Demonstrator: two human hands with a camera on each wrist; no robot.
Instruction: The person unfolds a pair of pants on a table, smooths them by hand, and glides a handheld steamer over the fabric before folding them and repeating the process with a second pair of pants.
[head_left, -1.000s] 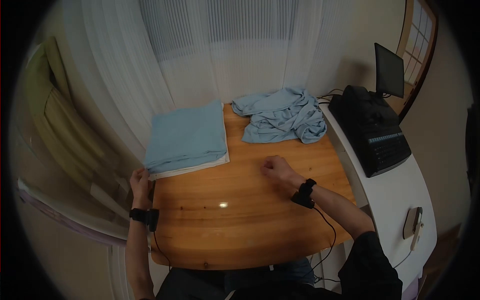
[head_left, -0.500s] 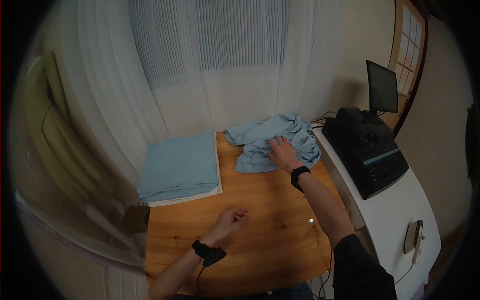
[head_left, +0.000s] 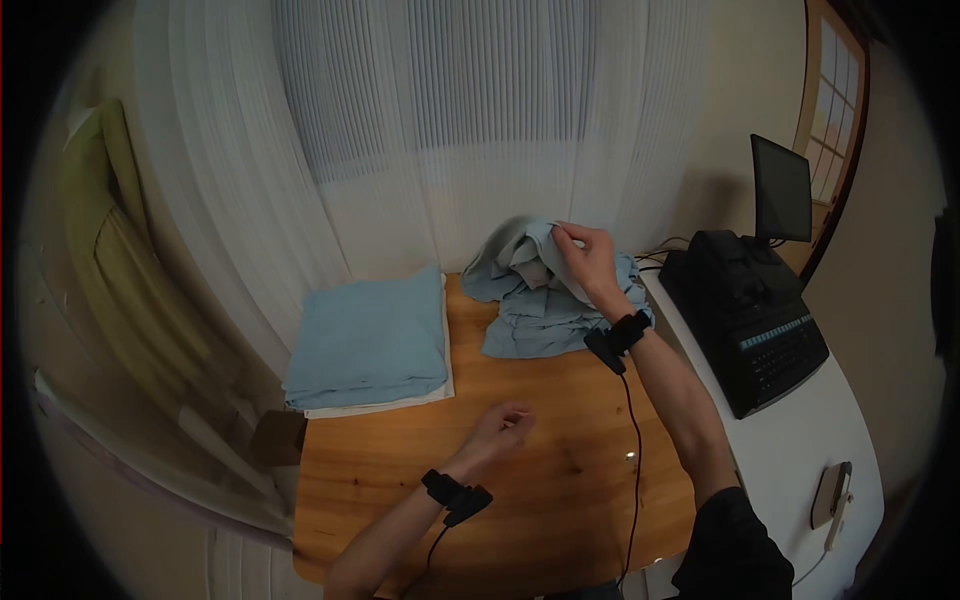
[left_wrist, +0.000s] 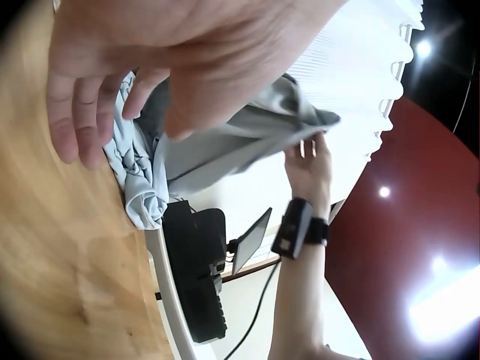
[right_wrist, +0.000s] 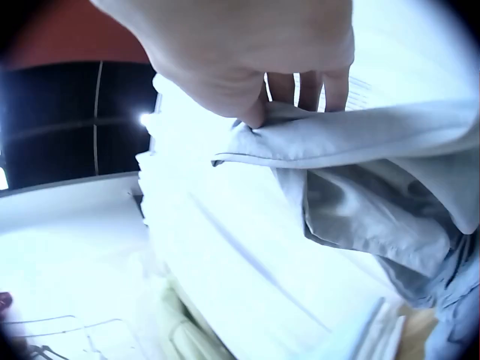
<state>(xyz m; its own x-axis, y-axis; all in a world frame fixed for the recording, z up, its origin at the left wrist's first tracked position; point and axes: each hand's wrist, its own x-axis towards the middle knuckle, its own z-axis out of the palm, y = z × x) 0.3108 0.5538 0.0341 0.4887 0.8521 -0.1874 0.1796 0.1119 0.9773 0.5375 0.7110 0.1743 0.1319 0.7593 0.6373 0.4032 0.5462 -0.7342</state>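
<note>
A crumpled light-blue cloth (head_left: 540, 325) lies at the back of the wooden table. My right hand (head_left: 590, 265) pinches one edge of it and holds that part raised; in the right wrist view the fingertips grip the lifted cloth (right_wrist: 360, 139) near a corner. My left hand (head_left: 498, 432) hovers over the table in front of the cloth, fingers loosely bent and holding nothing. In the left wrist view, the left hand (left_wrist: 172, 60) is near the camera, with the raised cloth (left_wrist: 217, 150) beyond it.
A folded blue cloth stack (head_left: 370, 335) with a white layer beneath lies on the table's (head_left: 380, 510) back left. A black machine with keys (head_left: 745, 330) and a monitor (head_left: 782, 190) stand on the white side desk (head_left: 790, 450). Curtains (head_left: 490, 120) hang behind; a green garment (head_left: 130, 270) hangs at left.
My right hand, first over the table, reached the crumpled cloth and has lifted part of it. My left hand has moved from the folded stack's corner to the right, over the table.
</note>
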